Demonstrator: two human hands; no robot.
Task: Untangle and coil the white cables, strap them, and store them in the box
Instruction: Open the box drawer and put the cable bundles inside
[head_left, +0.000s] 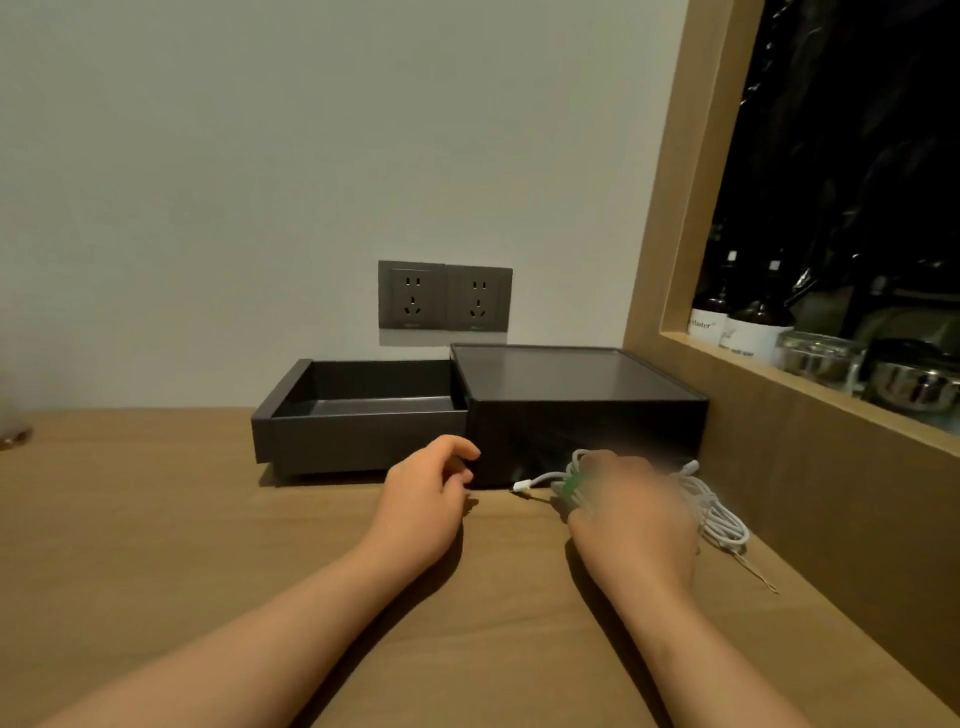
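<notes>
1. My right hand (631, 506) lay blurred over the white cables (722, 519), on the desk (208, 519) just in front of the box (582, 395). I could not tell whether my fingers had closed on them.
2. My left hand (423, 493) hung loosely curled, holding nothing.
3. Loops trailed loose on my right. A careless lift could have snagged them and slackened the coil at the green strap (569, 486).
4. The drawer (322, 441) stood pulled out, no cable showing inside.
</notes>
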